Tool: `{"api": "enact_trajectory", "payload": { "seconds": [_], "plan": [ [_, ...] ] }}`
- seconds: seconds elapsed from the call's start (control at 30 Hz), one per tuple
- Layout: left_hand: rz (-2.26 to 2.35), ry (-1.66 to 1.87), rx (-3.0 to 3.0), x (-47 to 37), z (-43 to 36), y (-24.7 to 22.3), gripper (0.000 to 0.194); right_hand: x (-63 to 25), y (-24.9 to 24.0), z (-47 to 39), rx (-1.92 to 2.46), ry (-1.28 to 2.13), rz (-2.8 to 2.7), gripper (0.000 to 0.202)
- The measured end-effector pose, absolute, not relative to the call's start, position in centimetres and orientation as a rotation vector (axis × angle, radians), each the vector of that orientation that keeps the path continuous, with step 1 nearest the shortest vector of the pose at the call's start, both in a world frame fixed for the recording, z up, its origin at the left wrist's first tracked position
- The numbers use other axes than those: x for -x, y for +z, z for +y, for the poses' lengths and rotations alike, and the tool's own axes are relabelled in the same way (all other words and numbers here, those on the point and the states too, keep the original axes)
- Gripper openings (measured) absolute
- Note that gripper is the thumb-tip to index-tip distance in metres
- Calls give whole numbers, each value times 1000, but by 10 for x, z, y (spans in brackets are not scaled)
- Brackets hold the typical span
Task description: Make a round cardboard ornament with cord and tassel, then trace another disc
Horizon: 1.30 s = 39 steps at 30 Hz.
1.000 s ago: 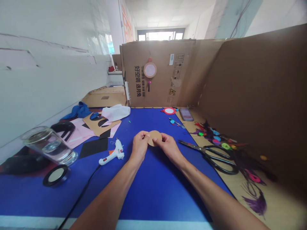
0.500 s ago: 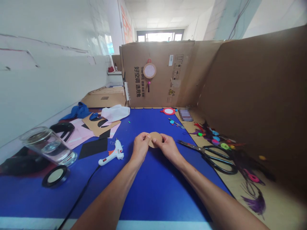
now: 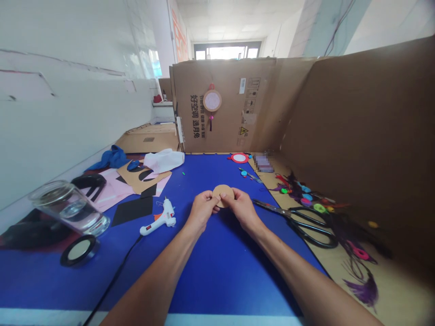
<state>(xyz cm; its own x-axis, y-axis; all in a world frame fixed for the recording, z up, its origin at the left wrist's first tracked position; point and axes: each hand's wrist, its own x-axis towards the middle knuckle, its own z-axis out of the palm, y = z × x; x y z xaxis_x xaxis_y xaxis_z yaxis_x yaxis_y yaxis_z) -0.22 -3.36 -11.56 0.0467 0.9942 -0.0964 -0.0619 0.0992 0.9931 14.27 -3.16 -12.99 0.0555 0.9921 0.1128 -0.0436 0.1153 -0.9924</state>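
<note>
Over the middle of the blue table mat, a round cardboard disc (image 3: 223, 192) is pinched between both hands. My left hand (image 3: 203, 209) grips its left edge, thumb on top and fingers curled beneath. My right hand (image 3: 243, 207) holds the right side, its thumb lying across the disc's face. The underside of the disc is hidden. Left of the hands lies a white hot glue gun (image 3: 162, 218) with a black cord. Large black-handled scissors (image 3: 299, 218) rest to the right of my right hand, their blades pointing toward it.
A glass of water (image 3: 73, 209) and a round black-rimmed container (image 3: 79, 250) stand at left. Behind them lie black card (image 3: 133, 210), cut cardboard (image 3: 144, 180) and white cloth (image 3: 164, 160). Beads and tassels (image 3: 306, 197) spread along the right. Cardboard walls (image 3: 265, 104) enclose the back and right.
Both hands have shifted slightly up and right with the disc. The left fingers now sit lower at its edge, and more of the disc's face shows.
</note>
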Motion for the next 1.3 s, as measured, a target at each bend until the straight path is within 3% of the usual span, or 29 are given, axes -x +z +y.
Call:
{"api": "enact_trajectory", "payload": {
  "seconds": [0.2, 0.57, 0.8, 1.3],
  "plan": [
    [1223, 1220, -1109, 5, -32, -115, 14, -143, -131, -31, 1076, 1214, -1212, 48],
    [1233, 1208, -1101, 4, -34, -111, 13, -146, -130, -31, 1077, 1177, -1255, 40],
    [1207, 1168, -1148, 4, -34, -116, 15, -146, -135, -29, 1080, 1173, -1202, 48],
    [1231, 1215, -1145, 9, -29, -117, 14, -148, -131, -29, 1122, 1134, -1230, 40]
  ]
}}
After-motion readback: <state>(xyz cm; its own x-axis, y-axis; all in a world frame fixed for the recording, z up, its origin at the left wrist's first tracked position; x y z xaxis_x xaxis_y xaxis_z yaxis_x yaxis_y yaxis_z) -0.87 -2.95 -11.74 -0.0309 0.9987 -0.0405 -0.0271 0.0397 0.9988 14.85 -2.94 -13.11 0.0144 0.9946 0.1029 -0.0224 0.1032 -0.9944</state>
